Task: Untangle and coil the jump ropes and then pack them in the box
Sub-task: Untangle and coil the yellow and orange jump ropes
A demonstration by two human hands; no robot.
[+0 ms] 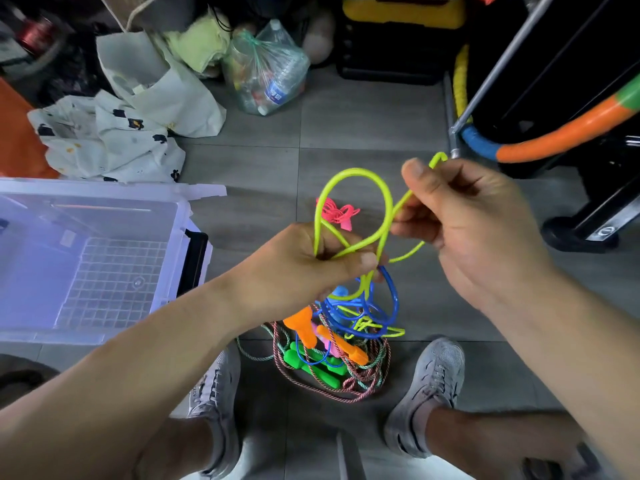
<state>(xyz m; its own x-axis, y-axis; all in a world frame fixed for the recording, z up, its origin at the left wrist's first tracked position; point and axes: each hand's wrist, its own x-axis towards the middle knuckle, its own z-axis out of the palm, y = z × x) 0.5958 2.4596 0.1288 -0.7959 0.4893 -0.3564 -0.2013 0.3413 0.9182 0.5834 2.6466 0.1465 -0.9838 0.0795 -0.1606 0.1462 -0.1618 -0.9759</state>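
My left hand (304, 268) grips the bases of a loop of yellow-green jump rope (353, 174) above the floor. My right hand (474, 223) pinches another stretch of the same rope, whose end curls out above my fingers. Below my hands hangs a blue rope (393, 299), tangled with the yellow one. On the floor between my shoes lies a heap with orange handles (304, 327), green handles (311, 365) and a braided pink-green rope (363, 386). A pink rope bundle (337, 211) lies farther off. The clear plastic box (90, 258) stands open at the left.
A patterned white cloth (104, 140) and paper bag lie behind the box. A plastic bag of bottles (266, 71) sits at the back. An orange-blue foam hoop (554, 140) and black stand legs (588, 223) are at the right. My grey shoes (429, 393) flank the heap.
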